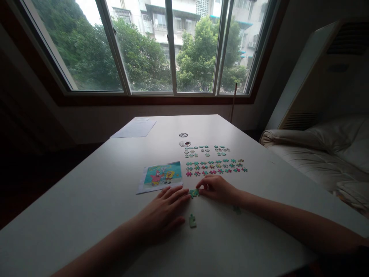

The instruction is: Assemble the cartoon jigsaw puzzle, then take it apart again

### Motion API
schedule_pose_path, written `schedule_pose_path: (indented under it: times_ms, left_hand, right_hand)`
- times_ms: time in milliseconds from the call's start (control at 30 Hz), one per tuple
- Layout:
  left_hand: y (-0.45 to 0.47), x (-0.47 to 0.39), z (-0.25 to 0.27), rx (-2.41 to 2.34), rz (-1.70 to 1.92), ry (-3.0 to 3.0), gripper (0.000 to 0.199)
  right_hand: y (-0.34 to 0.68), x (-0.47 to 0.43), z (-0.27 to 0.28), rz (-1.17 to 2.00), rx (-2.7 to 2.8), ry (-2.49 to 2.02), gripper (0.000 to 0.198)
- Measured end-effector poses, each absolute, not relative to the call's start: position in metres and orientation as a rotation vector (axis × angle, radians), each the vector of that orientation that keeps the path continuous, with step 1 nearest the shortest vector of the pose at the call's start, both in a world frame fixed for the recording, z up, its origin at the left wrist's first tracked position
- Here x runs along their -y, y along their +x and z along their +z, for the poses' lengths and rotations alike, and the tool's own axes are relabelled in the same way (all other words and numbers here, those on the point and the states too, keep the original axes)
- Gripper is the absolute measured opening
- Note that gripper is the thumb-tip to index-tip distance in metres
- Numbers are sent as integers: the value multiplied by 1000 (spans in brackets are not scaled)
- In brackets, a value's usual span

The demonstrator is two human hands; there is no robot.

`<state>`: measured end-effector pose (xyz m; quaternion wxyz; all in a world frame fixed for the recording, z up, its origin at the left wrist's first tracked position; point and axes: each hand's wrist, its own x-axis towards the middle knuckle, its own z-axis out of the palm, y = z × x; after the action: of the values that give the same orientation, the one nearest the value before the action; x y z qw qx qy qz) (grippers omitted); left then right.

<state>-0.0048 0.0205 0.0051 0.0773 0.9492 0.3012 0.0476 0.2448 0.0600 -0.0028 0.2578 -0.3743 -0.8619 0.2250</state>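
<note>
Flat on the white table lies my left hand [167,211], its fingers stretched out and the fingertips reaching the left side of a small cluster of joined green jigsaw puzzle pieces [194,193]. From the other side my right hand [216,188] pinches at the cluster's right edge with thumb and index finger. The piece between those fingertips is mostly hidden. Below the cluster, near my left thumb, a single pale green puzzle piece [192,221] lies apart. Another loose piece [236,209] sits in shadow under my right forearm. A cartoon reference picture [163,175] lies beyond my left hand.
Rows of loose puzzle pieces [216,167] are spread beyond my right hand, with more rows [206,151] behind. Two round items [184,143] [183,135] lie farther back. White paper [135,128] rests at the table's far left. A pale sofa [314,150] stands to the right.
</note>
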Motion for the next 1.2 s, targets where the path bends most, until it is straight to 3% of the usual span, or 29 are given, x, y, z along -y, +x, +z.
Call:
schedule_pose_path:
  times_ms: [567,900,1200]
  left_hand:
    - [-1,-19,10,-904,233,2837,45]
    - [-3,-19,11,-943,254,2851,40]
    - [-4,-20,8,-940,301,2859,39]
  right_hand:
    - [240,-60,-1,532,2380,-1050,9]
    - [275,-70,14,454,2396,-1118,16]
    - [329,-83,46,652,2693,-1299,35]
